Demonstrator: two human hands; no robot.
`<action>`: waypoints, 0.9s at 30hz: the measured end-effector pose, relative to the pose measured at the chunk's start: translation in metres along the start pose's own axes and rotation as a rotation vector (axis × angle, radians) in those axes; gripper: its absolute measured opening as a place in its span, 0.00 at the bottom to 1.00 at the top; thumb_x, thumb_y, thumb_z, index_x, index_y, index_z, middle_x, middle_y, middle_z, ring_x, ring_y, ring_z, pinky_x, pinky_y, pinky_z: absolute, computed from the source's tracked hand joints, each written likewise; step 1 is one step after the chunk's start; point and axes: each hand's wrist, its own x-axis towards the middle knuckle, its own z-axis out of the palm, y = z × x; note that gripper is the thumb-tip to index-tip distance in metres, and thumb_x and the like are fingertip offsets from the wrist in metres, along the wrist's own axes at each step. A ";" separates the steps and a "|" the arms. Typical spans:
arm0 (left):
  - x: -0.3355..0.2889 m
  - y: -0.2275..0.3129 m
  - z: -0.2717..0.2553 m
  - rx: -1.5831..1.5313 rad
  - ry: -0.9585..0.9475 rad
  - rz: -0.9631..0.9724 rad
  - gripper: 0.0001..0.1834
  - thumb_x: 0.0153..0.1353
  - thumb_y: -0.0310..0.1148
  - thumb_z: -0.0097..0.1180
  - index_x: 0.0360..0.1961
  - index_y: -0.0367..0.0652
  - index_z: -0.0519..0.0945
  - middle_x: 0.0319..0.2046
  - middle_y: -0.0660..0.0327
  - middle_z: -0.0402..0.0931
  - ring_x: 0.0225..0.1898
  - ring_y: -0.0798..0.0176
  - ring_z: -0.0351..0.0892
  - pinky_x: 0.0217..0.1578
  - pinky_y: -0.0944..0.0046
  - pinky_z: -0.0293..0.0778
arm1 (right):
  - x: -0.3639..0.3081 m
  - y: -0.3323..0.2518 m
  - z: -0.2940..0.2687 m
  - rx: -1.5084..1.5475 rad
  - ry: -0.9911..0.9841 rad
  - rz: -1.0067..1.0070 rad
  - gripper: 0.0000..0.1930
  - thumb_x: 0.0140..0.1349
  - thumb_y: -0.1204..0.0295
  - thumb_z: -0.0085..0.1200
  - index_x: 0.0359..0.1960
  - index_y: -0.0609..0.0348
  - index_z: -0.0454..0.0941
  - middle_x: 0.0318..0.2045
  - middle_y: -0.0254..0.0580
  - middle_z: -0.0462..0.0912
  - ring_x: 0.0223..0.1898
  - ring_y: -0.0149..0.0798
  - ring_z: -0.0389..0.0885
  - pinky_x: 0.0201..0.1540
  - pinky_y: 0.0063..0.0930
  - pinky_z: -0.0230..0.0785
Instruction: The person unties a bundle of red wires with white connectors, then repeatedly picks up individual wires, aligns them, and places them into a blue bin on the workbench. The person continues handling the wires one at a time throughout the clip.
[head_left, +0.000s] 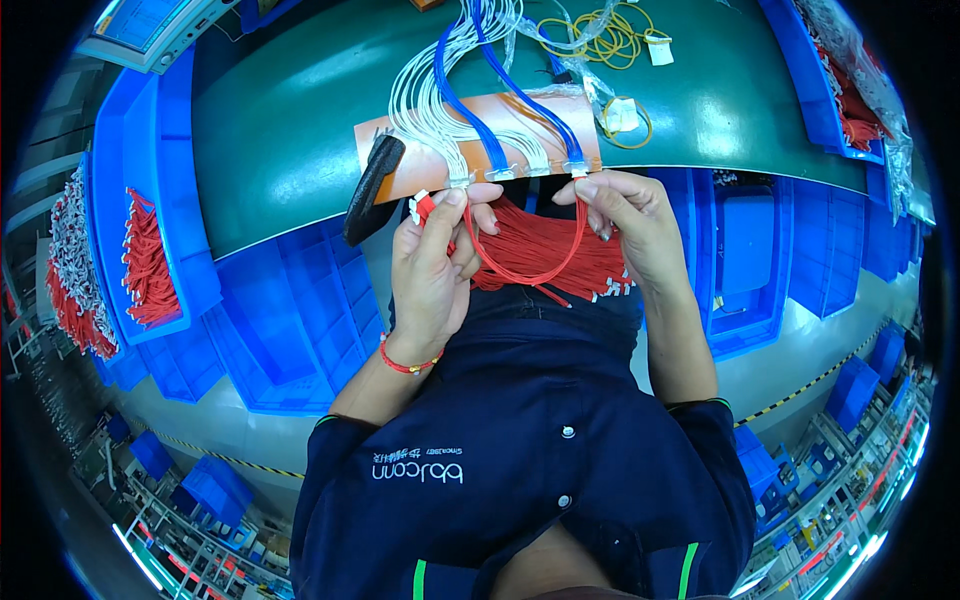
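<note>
- Two hands pinch one red wire (520, 268): your left hand (432, 268) holds its white plug (421, 206), your right hand (628, 222) the other end.
- Pull hard and the plug may pop off.
- Its loop may snag the red wire bundle (560, 255) near you.

I am sitting at a wire-harness assembly station on a factory floor. My green bench (300, 130) is ringed by blue plastic parts bins (300, 320), several holding bundles of cut red wires (148, 265) with white connectors. An orange fixture board (440, 160) on the bench carries white and blue wire looms (450, 100), and coils of yellow wire (600, 40) lie beyond it. I wear a dark blue work uniform (530, 450). Yellow-black hazard tape (800, 392) marks the grey floor, and more racks with blue bins stand further out.
</note>
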 end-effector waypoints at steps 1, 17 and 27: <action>0.001 0.002 -0.001 0.008 -0.022 -0.024 0.19 0.76 0.36 0.43 0.50 0.29 0.80 0.30 0.61 0.79 0.15 0.81 0.50 0.16 0.74 0.48 | 0.000 0.001 0.001 0.038 -0.002 0.004 0.13 0.69 0.66 0.56 0.39 0.63 0.88 0.19 0.26 0.76 0.23 0.19 0.68 0.27 0.16 0.58; 0.000 0.004 -0.004 0.000 -0.075 -0.068 0.21 0.77 0.39 0.43 0.49 0.30 0.80 0.31 0.59 0.78 0.15 0.81 0.50 0.18 0.76 0.51 | -0.008 0.018 0.006 0.103 0.075 -0.026 0.19 0.75 0.65 0.44 0.47 0.68 0.83 0.24 0.27 0.75 0.27 0.21 0.67 0.32 0.18 0.60; 0.005 0.013 -0.008 0.045 -0.129 -0.077 0.23 0.77 0.39 0.39 0.50 0.27 0.79 0.30 0.61 0.77 0.17 0.79 0.54 0.18 0.75 0.51 | 0.018 0.054 0.037 -1.096 -0.065 -0.349 0.12 0.63 0.69 0.57 0.44 0.65 0.79 0.42 0.58 0.80 0.40 0.57 0.81 0.43 0.49 0.73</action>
